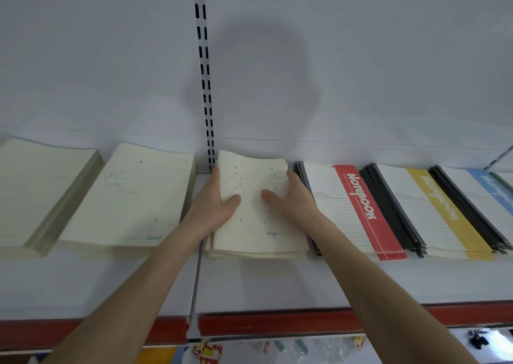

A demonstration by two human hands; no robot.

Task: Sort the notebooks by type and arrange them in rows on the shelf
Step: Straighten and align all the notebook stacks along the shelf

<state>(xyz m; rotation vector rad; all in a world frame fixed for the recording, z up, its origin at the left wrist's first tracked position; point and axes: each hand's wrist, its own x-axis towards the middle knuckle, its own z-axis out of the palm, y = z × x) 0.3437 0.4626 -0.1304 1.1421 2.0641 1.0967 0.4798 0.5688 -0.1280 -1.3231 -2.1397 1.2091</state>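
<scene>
The Virgo notebooks are a cream stack whose top cover bears blue star patterns and the word "Virgo". They lie flat at the centre of the shelf, near its back wall. We see the left hand gripping the stack's left edge, thumb pressed on the top cover and fingers curled along the side. The right hand grips the right edge in the same way, thumb on the cover, and sits between this stack and its right-hand neighbour. Both forearms reach in from the lower edge of the view.

Just to the left we find the Cancer notebooks, a like cream stack with green star patterns. Beyond them is a plain cream stack. To the right lie three stacks with dark spines, each marked "Notebook": the red-band notebooks, the yellow-band notebooks and, at the frame's edge, the blue-band notebooks. All six stacks form one row.

A slotted upright runs up the wall behind, between the two star-patterned stacks. A red strip lines the shelf's front edge. We cannot identify the blurred goods below it.
</scene>
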